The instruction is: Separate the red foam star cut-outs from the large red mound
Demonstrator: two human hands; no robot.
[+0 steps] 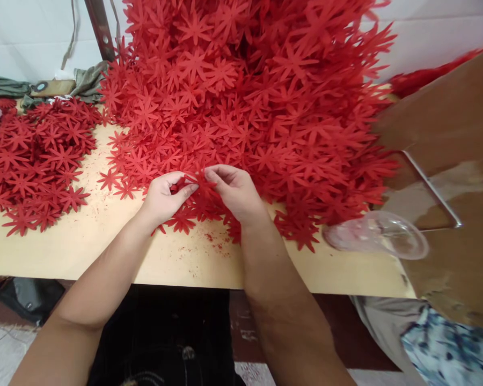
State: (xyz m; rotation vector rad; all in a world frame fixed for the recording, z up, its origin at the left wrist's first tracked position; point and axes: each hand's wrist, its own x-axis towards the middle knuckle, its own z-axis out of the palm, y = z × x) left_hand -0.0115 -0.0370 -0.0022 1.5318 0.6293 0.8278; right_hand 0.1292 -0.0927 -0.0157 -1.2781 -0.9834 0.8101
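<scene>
A red flower-shaped piece (204,185) is held between my two hands, just above the front of a big heap of red star-like flowers (265,118). My left hand (167,195) pinches its left side between thumb and fingers. On the other side, the thumb and fingertips of my right hand (233,190) are closed on the same piece. Some of its petals blend into the heap behind, so its outline is hard to make out. A smaller pile of darker red flowers (40,155) lies to the left.
The light wooden table (116,252) has red crumbs near its front edge. At the right lies a clear plastic cup (378,235), beside a large brown cardboard sheet (459,161) and a metal rod (432,187). Green cloth (90,80) is at the back left.
</scene>
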